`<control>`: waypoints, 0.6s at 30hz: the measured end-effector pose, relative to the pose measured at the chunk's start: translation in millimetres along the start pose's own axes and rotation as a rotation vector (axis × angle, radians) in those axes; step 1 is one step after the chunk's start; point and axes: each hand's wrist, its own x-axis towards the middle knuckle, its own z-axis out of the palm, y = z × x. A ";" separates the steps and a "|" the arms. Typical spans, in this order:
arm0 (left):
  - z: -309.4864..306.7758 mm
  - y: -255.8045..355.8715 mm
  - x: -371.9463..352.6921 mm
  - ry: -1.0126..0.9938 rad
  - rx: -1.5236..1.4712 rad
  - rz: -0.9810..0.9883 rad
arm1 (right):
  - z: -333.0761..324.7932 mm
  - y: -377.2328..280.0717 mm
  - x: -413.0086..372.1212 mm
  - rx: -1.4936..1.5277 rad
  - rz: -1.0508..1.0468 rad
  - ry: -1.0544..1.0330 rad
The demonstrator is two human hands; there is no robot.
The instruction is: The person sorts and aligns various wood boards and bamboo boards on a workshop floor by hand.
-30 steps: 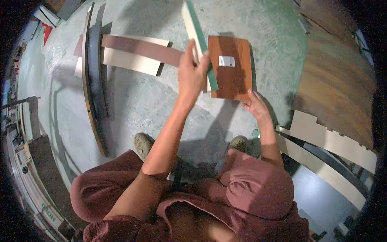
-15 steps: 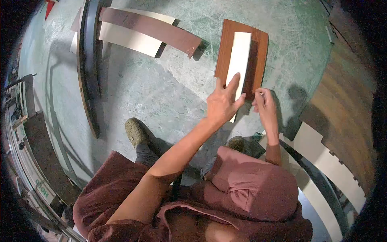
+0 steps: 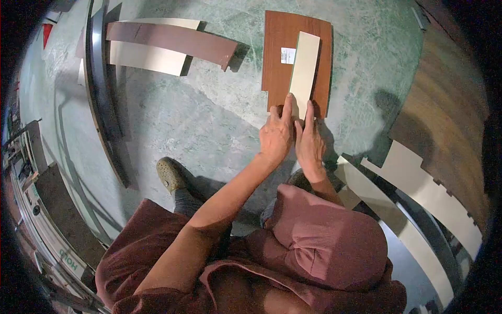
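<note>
A brown wood-grain board (image 3: 277, 31) lies on the floor, with a small white label (image 3: 287, 56) on its left half. On top of it rests a narrow cream strip (image 3: 305, 68), whose lower end lies between my hands. My left hand (image 3: 277, 133) is at the strip's left edge, with its index finger stretched along it. My right hand (image 3: 310, 144) is at the strip's right edge, index finger stretched upward too. Together the two hands hold the strip's lower end from both sides.
Brown (image 3: 172, 41) and cream strips (image 3: 149, 58) lie at the upper left beside a long dark curved bar (image 3: 102, 78). Cream notched panels (image 3: 402, 162) lie at the right near a brown sheet (image 3: 444, 115). Metal rails (image 3: 42, 225) line the left edge.
My right hand has moved left onto the strip's right side. The strip now lies flatter and further right on the board, and the white label has come into view.
</note>
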 end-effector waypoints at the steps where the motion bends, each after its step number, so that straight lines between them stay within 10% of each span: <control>1: 2.8 -1.4 -2.3 -0.004 -0.004 0.004 | -0.7 0.5 -2.6 0.033 0.044 -0.076; 9: -1.7 -2.9 -9.3 -0.283 0.111 -0.102 | 2.2 9.0 -10.7 -0.152 0.050 -0.158; 18: 4.9 -0.8 9.8 -0.094 0.195 0.004 | 8.2 17.4 7.3 -0.155 -0.042 -0.014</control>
